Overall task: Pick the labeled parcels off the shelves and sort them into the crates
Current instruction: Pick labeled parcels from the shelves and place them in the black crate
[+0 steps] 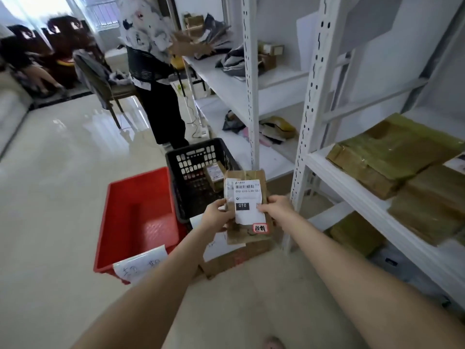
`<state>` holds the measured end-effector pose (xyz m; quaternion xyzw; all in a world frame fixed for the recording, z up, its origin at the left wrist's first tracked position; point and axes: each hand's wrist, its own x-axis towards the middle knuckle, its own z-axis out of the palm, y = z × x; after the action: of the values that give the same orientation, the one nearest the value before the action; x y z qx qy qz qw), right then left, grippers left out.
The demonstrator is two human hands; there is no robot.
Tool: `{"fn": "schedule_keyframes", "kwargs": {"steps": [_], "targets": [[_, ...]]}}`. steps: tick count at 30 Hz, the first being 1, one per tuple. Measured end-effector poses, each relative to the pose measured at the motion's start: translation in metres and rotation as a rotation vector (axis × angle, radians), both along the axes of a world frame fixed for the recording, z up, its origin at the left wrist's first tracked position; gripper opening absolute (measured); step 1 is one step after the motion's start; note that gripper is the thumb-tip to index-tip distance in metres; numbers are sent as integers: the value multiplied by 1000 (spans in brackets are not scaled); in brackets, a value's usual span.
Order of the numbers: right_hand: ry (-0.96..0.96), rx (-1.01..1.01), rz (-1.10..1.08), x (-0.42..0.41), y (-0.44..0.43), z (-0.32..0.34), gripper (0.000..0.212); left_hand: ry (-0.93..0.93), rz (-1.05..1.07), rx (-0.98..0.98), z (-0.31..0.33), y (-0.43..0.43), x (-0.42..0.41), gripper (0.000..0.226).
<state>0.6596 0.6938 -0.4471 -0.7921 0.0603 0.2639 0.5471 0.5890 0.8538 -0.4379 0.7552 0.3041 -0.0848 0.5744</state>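
From the head camera, both forearms reach forward and meet on one flat brown parcel, held upright in the air with its printed face toward the viewer. The left grip is closed on the parcel's left edge, thumb on the front. The right grip is closed on the right edge, fingers curled over the white shipping label. That label carries a barcode and a black tag reading "010"; a red-bordered sticker sits at the parcel's lower right corner.

The parcel hangs in front of a black crate on the floor, which holds a small labelled package. Just left of the black crate stands a red crate with a handwritten paper note on its near rim. A cardboard box lies on the floor below the held parcel.

To the right runs a white shelf rack. On its near shelf lie several tape-wrapped brown parcels, and more packages sit on the shelves farther back. Another person stands at the far end of the rack on the glossy floor.
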Motion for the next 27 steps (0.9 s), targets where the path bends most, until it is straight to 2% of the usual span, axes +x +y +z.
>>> {"fn": "schedule_keyframes", "kwargs": {"steps": [10,17,20,27], "targets": [[-17,-59,100,97,103,-24,31,8,223,-86,-40,93,85,58],[53,-187,250,173,193,-70,50,85,241,-115,-91,174,150,66],[99,-296,357,201,234,-96,43,141,210,-74,-122,211,176,66],[119,-445,488,254,308,-175,48,306,162,80,-192,271,231,61]]}}
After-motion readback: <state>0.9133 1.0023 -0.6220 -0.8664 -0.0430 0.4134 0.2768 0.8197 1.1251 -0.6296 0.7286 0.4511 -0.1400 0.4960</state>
